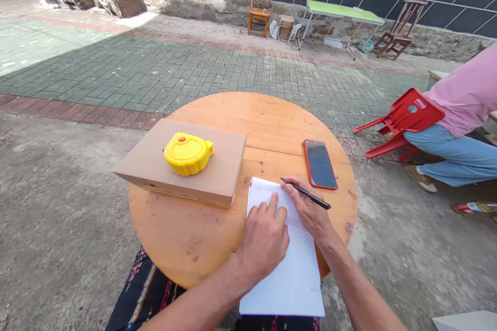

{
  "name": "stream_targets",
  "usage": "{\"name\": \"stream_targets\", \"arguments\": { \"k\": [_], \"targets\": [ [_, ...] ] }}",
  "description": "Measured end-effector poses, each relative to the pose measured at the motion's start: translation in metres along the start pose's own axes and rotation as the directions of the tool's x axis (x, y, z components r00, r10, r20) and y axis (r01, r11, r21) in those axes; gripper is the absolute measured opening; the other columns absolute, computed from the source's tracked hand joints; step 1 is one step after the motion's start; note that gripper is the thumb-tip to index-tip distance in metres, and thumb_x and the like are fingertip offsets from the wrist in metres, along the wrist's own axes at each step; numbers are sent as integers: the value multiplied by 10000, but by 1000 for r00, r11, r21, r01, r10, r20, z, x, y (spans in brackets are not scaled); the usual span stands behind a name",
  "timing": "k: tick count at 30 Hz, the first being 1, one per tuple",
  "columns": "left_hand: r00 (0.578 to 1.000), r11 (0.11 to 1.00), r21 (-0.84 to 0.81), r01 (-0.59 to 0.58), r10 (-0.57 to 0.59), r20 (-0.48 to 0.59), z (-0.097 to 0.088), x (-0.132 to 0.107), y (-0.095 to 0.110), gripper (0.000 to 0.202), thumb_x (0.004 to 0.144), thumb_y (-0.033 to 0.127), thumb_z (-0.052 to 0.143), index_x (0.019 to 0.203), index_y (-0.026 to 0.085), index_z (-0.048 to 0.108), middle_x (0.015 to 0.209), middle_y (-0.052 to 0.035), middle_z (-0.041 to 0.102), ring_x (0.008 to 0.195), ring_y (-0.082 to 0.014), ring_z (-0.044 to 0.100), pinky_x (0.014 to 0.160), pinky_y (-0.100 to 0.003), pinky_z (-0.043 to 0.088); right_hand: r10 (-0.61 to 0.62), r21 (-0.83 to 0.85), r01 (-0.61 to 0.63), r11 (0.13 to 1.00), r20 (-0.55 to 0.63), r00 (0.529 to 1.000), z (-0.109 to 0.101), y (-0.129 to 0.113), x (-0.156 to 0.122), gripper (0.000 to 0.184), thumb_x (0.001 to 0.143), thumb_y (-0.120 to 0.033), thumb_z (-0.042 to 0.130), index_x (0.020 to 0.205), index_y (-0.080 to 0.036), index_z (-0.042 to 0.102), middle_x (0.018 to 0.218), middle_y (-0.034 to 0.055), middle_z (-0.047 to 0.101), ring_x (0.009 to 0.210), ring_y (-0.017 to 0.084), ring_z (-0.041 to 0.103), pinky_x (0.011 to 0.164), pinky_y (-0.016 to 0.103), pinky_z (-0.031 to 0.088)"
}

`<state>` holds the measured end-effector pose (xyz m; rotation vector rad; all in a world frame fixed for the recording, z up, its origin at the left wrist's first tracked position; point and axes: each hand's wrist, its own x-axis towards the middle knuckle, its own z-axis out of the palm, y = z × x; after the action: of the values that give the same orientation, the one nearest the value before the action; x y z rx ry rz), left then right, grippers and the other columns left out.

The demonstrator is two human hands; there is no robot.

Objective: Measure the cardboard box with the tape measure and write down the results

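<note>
A white notepad (285, 284) lies on the round wooden table (272, 119) and hangs over its near edge. My left hand (264, 234) rests on the sheet, palm down, its index finger stretched forward and the others bent; it holds nothing. In my right hand (310, 215) is a black pen (312, 197), whose tip points left, close to the top of the sheet. Writing on the page is too faint to read. A smartphone (320, 164) with a red edge lies right of the pad. Left of the pad, a yellow tape measure (188, 154) sits on a flat cardboard box (223, 165).
On the right, a person in a pink top (464, 94) and blue jeans is beside a tilted red plastic chair (413, 109). Along the far wall stand a wooden chair (259, 13), a green folding table (341, 10) and a darker chair (398, 33).
</note>
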<state>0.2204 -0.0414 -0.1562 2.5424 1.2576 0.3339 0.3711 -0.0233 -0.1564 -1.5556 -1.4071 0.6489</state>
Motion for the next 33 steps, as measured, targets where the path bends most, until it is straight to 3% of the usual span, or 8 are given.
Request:
{"name": "stream_targets", "arguments": {
  "k": [6, 10, 12, 17, 28, 33],
  "targets": [
    [1000, 1000, -20, 0, 0, -18, 0, -1, 0, 187, 833, 204, 531, 1016, 190, 563, 1432, -129, 465, 989, -293, 558, 813, -463, 477, 103, 84, -106, 991, 41, 994, 1, 9, 10, 227, 922, -429, 535, 993, -235, 631, 889, 19, 696, 853, 187, 660, 807, 319, 508],
    [1000, 1000, 14, 10, -10, -19, -2, -2, 0, 167, 848, 229, 531, 1009, 203, 565, 1422, -100, 480, 994, -274, 553, 821, -442, 484, 116, 184, -106, 977, -44, 992, 1, 1, -3, 200, 914, -413, 556, 988, -238, 616, 872, 13, 693, 860, 180, 660, 823, 316, 501],
    [1000, 1000, 22, 8, -7, -29, -1, -2, 0, 165, 852, 226, 526, 1011, 204, 566, 1422, -94, 479, 991, -268, 554, 814, -437, 487, 93, 154, -79, 985, -86, 992, 2, -1, -12, 184, 923, -395, 542, 975, -237, 619, 822, 3, 668, 776, 162, 642, 771, 304, 502],
    [998, 1000, 17, 11, -10, -65, 1, -2, -1, 153, 869, 220, 497, 1003, 203, 568, 1391, -73, 510, 983, -256, 556, 810, -424, 487, 59, 9, -59, 998, -33, 998, 8, 7, -21, 192, 922, -367, 518, 933, -218, 640, 756, 3, 627, 603, 139, 570, 600, 281, 474],
    [998, 1000, -16, -1, 0, -62, 1, -1, -3, 162, 860, 221, 518, 1009, 192, 577, 1360, -78, 535, 989, -260, 555, 815, -423, 483, -102, -164, 96, 982, -30, 994, 13, 12, -16, 154, 922, -295, 518, 887, -220, 647, 847, 20, 693, 784, 186, 637, 755, 321, 487],
    [998, 1000, -26, -4, 2, -60, 1, -2, -3, 169, 848, 224, 542, 1010, 193, 580, 1369, -76, 527, 981, -259, 554, 806, -423, 484, -121, -198, 115, 973, -16, 993, 13, 11, -15, 143, 922, -277, 519, 902, -220, 648, 874, 26, 709, 823, 194, 645, 786, 334, 489]
  ]
}}
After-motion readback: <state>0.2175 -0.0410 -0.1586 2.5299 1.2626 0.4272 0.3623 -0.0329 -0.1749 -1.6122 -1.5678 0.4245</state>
